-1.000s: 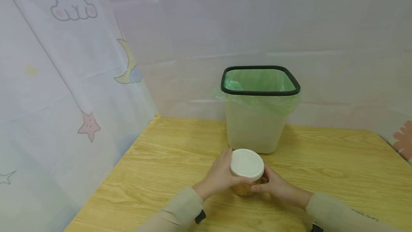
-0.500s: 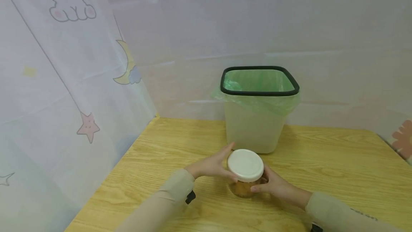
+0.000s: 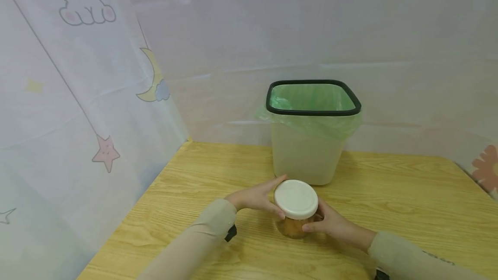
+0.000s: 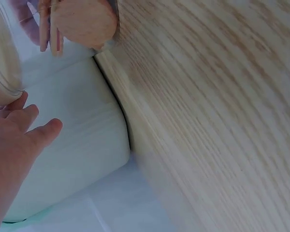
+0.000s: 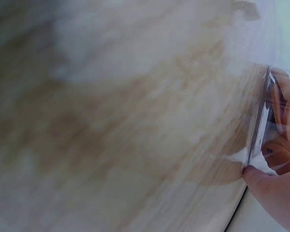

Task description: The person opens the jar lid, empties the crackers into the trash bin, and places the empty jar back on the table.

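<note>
A clear jar (image 3: 291, 228) with a white lid (image 3: 296, 199) stands upright on the wooden table. Flat, round orange-brown pieces, like biscuits or crackers, show through its wall in both wrist views. My right hand (image 3: 335, 224) grips the jar's body from the right, its thumb on the front and its fingers mostly hidden behind. On the left, my left hand (image 3: 253, 198) is spread around the lid, thumb and forefinger wide apart. Its fingertips (image 4: 23, 94) are right at the lid's rim in the left wrist view, with another finger stretched away from it.
Directly behind the jar is a pale bin (image 3: 305, 154) with a black rim and a green bag liner. The wood-grain table (image 3: 218, 167) reaches back to a pale printed cloth (image 3: 233, 46) that hangs behind and at the left.
My left hand has let go of the lid, drawn back to the left and spread, then come slightly back towards the rim. My right hand stays on the jar, which has barely shifted.
</note>
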A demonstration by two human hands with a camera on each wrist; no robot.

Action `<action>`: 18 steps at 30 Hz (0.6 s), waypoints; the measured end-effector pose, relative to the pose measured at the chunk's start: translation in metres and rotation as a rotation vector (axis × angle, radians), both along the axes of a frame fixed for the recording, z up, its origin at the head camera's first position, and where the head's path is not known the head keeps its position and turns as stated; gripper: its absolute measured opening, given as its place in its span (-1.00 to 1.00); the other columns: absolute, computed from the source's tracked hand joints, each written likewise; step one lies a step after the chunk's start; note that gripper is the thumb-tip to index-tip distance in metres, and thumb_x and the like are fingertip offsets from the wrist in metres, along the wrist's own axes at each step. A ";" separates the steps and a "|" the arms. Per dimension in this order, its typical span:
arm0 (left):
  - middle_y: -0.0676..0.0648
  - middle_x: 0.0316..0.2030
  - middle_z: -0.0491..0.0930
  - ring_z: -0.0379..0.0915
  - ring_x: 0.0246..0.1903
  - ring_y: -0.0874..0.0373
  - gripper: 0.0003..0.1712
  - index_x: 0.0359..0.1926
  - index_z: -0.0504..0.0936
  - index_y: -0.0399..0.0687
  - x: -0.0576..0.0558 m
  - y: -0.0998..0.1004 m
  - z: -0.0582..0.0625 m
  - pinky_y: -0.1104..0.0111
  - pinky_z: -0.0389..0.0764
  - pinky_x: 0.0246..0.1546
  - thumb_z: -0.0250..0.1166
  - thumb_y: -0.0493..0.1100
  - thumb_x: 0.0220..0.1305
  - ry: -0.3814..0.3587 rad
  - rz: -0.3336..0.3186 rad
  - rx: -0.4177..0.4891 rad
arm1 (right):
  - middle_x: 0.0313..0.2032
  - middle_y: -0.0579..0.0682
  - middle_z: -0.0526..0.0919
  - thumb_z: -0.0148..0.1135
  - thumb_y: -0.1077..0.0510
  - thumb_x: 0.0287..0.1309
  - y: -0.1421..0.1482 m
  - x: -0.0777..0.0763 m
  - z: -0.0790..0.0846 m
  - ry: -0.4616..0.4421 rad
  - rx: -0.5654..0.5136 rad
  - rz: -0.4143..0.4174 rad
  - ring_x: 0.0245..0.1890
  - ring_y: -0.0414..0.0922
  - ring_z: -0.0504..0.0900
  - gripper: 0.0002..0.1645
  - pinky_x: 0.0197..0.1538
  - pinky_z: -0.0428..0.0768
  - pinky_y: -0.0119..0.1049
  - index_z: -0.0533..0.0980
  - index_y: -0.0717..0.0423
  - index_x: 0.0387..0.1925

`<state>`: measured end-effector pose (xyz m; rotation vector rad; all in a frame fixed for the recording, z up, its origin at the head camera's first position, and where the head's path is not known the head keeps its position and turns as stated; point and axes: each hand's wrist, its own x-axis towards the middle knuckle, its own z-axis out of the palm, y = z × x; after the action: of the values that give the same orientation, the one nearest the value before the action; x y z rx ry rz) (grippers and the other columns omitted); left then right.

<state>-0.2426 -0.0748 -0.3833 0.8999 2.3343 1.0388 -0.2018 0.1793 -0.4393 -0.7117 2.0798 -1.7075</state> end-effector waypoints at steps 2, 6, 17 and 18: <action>-0.10 0.51 -0.15 -0.23 0.47 0.03 0.26 0.55 -0.19 -0.08 0.000 0.000 -0.001 0.08 -0.01 0.40 0.52 -0.17 0.06 0.000 0.009 0.004 | 0.37 0.49 -0.02 0.37 0.22 0.15 0.000 0.000 0.000 0.002 0.002 -0.001 0.33 0.48 -0.01 0.17 0.26 0.16 0.34 -0.26 0.41 0.44; -0.09 0.51 -0.13 -0.21 0.46 0.05 0.25 0.55 -0.16 -0.08 0.001 0.000 -0.003 0.09 0.01 0.40 0.53 -0.15 0.05 0.008 0.033 0.011 | 0.37 0.49 -0.04 0.37 0.22 0.15 0.000 -0.001 0.000 -0.001 0.002 0.000 0.34 0.48 -0.03 0.17 0.25 0.14 0.36 -0.26 0.41 0.45; -0.08 0.50 -0.07 -0.16 0.46 0.03 0.24 0.54 -0.10 -0.08 0.007 0.000 -0.011 0.06 0.03 0.39 0.54 -0.13 0.03 0.052 0.090 0.051 | 0.39 0.46 -0.06 0.37 0.23 0.16 0.000 -0.001 -0.001 -0.013 0.008 -0.002 0.36 0.47 -0.06 0.16 0.26 0.11 0.37 -0.25 0.36 0.46; -0.10 0.50 -0.07 -0.15 0.46 0.02 0.23 0.54 -0.09 -0.09 0.008 0.001 -0.012 0.05 0.04 0.39 0.55 -0.13 0.03 0.064 0.095 0.052 | 0.39 0.46 -0.06 0.37 0.23 0.16 0.000 -0.001 -0.001 -0.013 0.007 -0.003 0.36 0.47 -0.07 0.16 0.26 0.11 0.37 -0.25 0.36 0.46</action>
<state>-0.2348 -0.0742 -0.3948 0.8607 2.4336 1.1293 -0.2027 0.1792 -0.4400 -0.6937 2.0780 -1.7007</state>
